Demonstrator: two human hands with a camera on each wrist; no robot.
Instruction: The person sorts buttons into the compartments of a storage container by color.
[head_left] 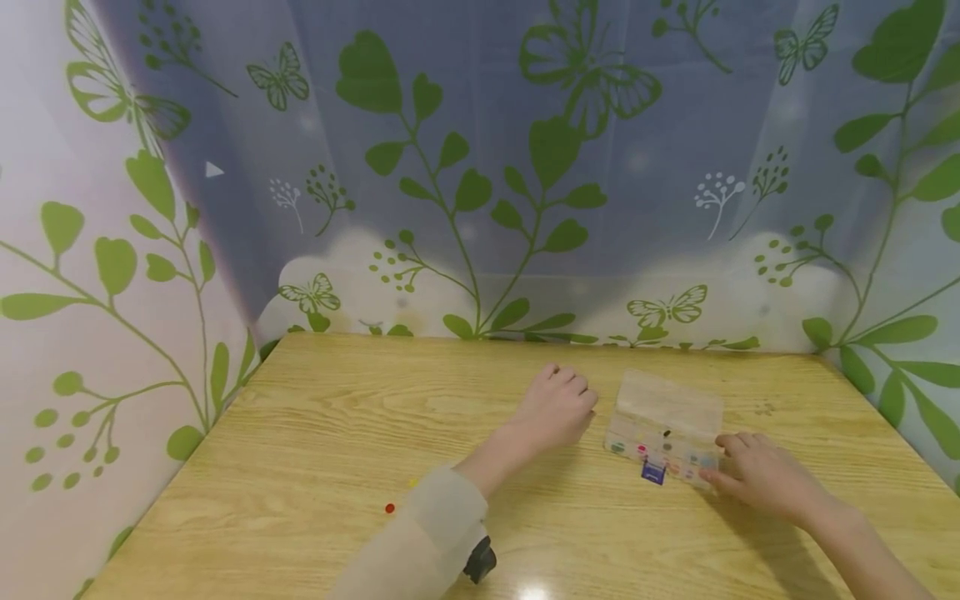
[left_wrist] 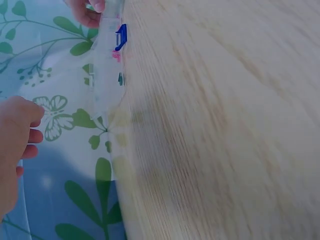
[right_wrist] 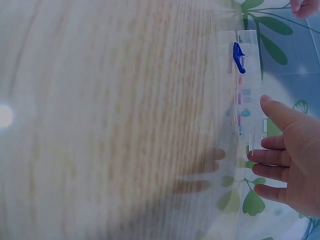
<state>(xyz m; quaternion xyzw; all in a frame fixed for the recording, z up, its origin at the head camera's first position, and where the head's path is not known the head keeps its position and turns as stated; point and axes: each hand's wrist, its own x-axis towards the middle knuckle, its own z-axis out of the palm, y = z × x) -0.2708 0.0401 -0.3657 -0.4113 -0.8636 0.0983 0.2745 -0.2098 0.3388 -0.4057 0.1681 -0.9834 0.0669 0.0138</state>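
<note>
A clear plastic compartment box (head_left: 630, 429) lies opened on the table, its lid (head_left: 670, 398) tipped to the back. Small coloured pieces sit in its front compartments, and a blue latch (head_left: 653, 472) sticks out in front. My right hand (head_left: 772, 475) is at the box's right end, thumb by the front corner and fingers extended; the right wrist view shows the fingers (right_wrist: 272, 157) spread beside it. To the left of the box, my left hand (head_left: 553, 407) hovers with loosely bent fingers. Nothing shows in it in the left wrist view.
A small red piece (head_left: 390, 507) and a yellow piece (head_left: 413, 482) lie on the wooden table (head_left: 300, 450), left of the left forearm. Some tiny clear pieces (head_left: 763, 407) are right of the box. A leaf-patterned curtain (head_left: 480, 208) stands behind the table.
</note>
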